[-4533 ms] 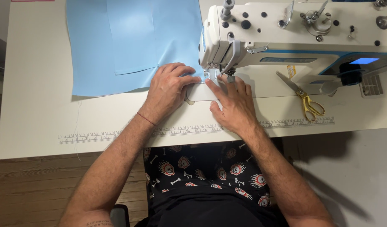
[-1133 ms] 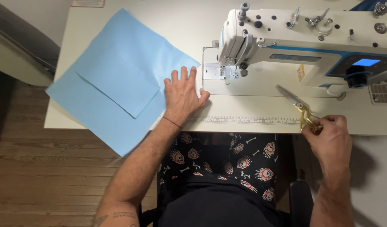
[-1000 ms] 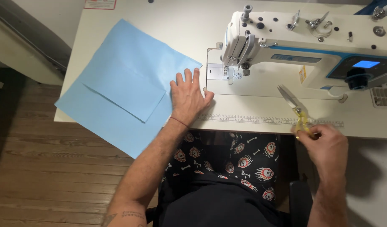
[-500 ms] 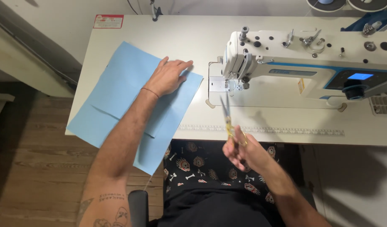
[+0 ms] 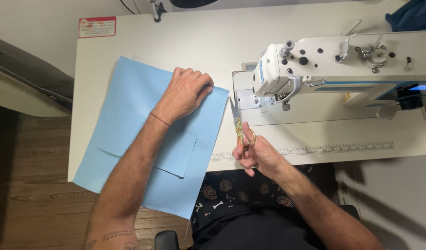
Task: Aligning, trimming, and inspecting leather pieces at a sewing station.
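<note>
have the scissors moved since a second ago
Yes. The scissors, in the right hand, went from the table's right side, below the sewing machine display, leftward to beside its needle end.

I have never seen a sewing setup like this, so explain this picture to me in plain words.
The single view comes from a camera worn on the person's head, looking down. The white sewing machine stands on a white work table with a ruler strip along its front edge. A light blue sheet of fabric, with a smaller blue patch on it, lies partly over the table's edge. The left hand presses flat on the fabric. The right hand holds small gold-handled scissors pointing toward the machine.
</note>
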